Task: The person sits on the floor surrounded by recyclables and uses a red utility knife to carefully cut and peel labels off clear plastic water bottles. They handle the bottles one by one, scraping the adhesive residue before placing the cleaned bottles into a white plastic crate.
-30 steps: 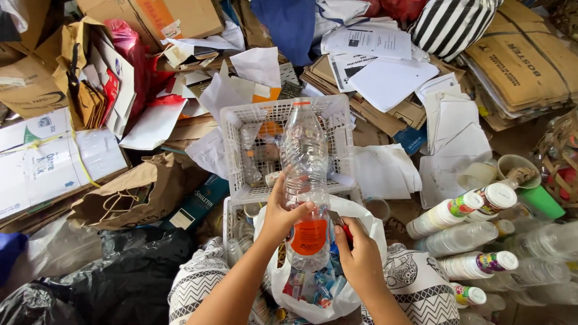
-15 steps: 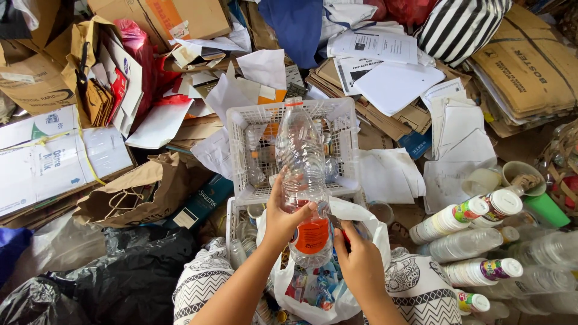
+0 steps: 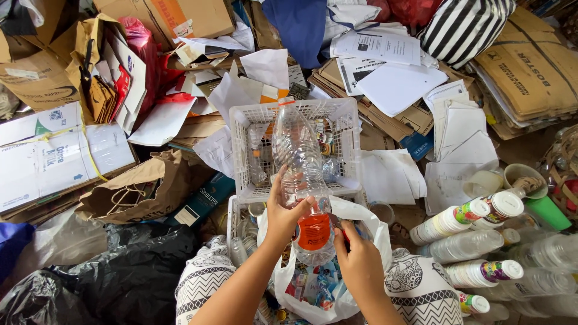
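Note:
I hold a clear, empty plastic bottle [image 3: 297, 150] upside down over my lap, its base pointing away from me. My left hand [image 3: 285, 212] grips it around the middle, just above its orange label [image 3: 314, 232]. My right hand [image 3: 361, 265] sits at the label's right edge, fingers pinched on a small dark and red tool [image 3: 344, 230] that touches the label. Under the bottle a white plastic bag [image 3: 370, 225] lies open with several torn colourful labels [image 3: 307, 289] inside. Behind the bottle stands a white plastic basket [image 3: 352, 123] holding small items.
Several empty bottles with white caps [image 3: 475, 219] lie at the right beside cups [image 3: 524, 177]. Loose papers [image 3: 394, 87], flattened cardboard [image 3: 530, 66], a brown paper bag [image 3: 141, 189] and black plastic bags [image 3: 120, 265] surround me. A second basket [image 3: 241, 222] sits under the first.
The bottle stays in both hands and has tilted slightly. My right hand has slid a little lower along the orange label.

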